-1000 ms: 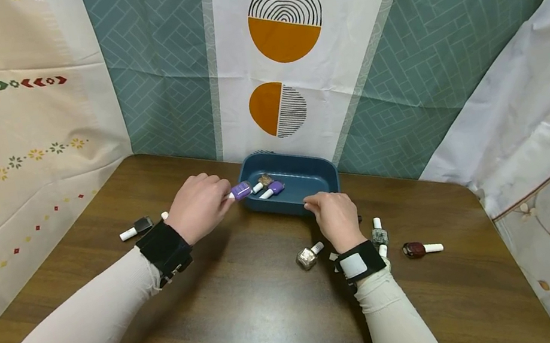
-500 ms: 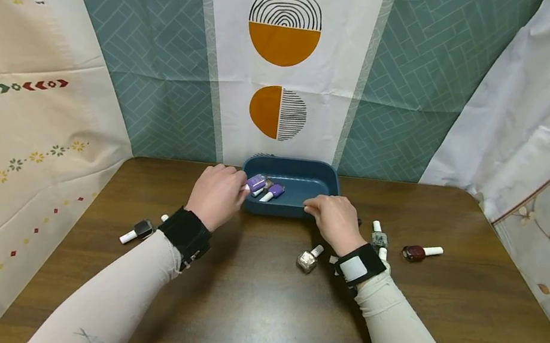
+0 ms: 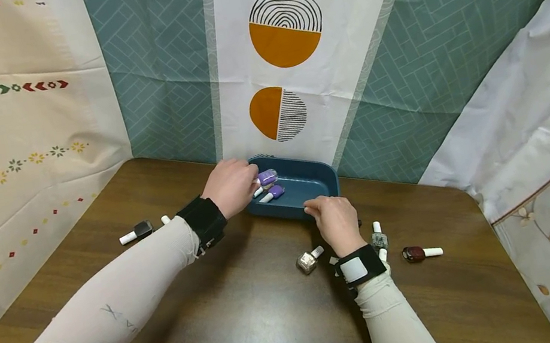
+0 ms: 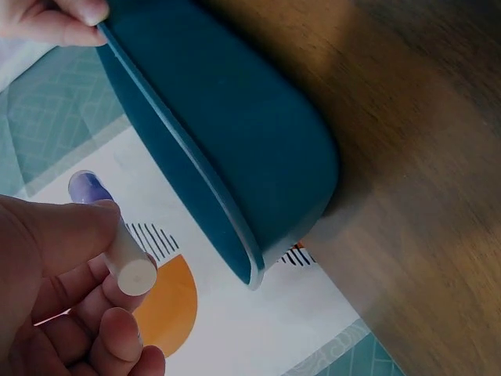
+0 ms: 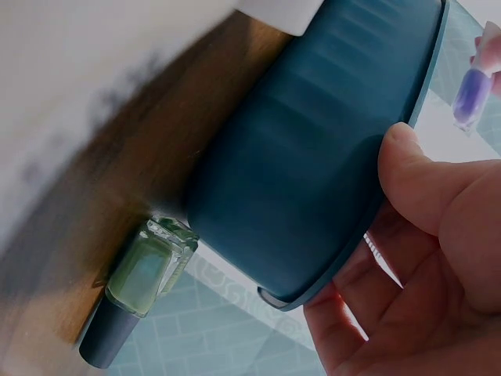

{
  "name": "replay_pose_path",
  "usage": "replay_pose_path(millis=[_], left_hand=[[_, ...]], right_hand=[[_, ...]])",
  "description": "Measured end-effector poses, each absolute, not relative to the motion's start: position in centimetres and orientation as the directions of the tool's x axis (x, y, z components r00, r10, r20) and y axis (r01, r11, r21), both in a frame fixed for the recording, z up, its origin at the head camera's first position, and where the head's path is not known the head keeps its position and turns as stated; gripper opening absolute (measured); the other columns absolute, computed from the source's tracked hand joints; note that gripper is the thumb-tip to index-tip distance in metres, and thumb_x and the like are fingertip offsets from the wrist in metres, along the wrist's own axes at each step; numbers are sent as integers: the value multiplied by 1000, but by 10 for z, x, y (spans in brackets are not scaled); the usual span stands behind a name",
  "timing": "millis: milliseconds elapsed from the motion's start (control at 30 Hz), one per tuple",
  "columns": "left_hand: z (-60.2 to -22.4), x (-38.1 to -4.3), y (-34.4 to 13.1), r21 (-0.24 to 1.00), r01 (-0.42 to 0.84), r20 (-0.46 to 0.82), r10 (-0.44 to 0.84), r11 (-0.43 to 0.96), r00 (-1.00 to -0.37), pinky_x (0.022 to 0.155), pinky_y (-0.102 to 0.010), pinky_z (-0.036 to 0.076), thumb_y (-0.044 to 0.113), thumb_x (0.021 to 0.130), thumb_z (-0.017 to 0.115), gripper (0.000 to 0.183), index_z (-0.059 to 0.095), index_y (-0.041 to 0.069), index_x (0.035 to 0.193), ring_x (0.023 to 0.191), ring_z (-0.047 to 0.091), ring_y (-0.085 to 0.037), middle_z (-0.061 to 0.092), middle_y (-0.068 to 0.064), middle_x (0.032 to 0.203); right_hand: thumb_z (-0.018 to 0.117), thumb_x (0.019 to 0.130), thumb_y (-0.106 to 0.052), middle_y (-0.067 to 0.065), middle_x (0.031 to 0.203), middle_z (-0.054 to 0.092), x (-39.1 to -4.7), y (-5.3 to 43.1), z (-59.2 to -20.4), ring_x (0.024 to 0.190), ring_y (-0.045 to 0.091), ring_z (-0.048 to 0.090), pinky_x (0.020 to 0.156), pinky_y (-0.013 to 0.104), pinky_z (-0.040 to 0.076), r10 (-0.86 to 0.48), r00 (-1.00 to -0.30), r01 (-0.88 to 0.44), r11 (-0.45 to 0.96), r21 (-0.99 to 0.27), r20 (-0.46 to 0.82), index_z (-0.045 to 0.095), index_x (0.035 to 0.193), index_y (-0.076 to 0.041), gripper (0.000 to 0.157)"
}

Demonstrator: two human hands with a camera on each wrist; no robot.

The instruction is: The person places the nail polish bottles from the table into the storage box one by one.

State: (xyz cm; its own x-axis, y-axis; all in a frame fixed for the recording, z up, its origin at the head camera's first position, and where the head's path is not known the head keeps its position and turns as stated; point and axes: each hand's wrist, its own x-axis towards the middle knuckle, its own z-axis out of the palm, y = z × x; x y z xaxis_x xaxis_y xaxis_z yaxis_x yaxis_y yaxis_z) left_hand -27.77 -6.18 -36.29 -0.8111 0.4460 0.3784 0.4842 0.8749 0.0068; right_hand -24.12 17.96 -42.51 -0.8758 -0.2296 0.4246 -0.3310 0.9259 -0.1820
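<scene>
Right wrist reveals green bottle (image 5: 143,276); left fingers (image 4: 74,235) pinch purple bottle (image 3: 268,177), right fingers (image 5: 403,153) tray (image 5: 290,149).

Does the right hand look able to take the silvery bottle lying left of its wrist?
Probably yes, though the right hand would first have to release the blue tray it grips; the silvery bottle lies uncovered, close by.

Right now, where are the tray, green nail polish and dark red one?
Tray (image 4: 227,117), left wrist view: outer wall.
Green nail polish (image 5: 139,280), right wrist view: bottle.
Dark red nail polish (image 3: 414,254), head view: bottle.
</scene>
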Motion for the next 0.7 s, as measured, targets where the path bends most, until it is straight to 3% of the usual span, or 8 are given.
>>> replay_pose_path(millis=[333, 700], left_hand=[[-372, -294, -52, 39, 466, 285, 437, 884, -853, 74, -33, 45, 29, 84, 69, 19, 67, 12, 93, 75, 53, -22, 62, -3, 79], [-380, -302, -47, 37, 480, 244, 458, 876, -855, 76, -36, 47, 27, 85, 69, 18, 69, 12, 93, 78, 58, -23, 66, -4, 83]], right_hand=[[67, 86, -26, -3, 88, 74, -241, 179, -426, 80, 20, 68, 79, 40, 51, -230, -871, -335, 925, -181, 433, 75, 98, -22, 15], [66, 86, -26, -3, 87, 74, -241, 179, -426, 79, 20, 68, 79, 40, 51, -237, -866, -339, 926, -168, 441, 74, 98, -23, 14]])
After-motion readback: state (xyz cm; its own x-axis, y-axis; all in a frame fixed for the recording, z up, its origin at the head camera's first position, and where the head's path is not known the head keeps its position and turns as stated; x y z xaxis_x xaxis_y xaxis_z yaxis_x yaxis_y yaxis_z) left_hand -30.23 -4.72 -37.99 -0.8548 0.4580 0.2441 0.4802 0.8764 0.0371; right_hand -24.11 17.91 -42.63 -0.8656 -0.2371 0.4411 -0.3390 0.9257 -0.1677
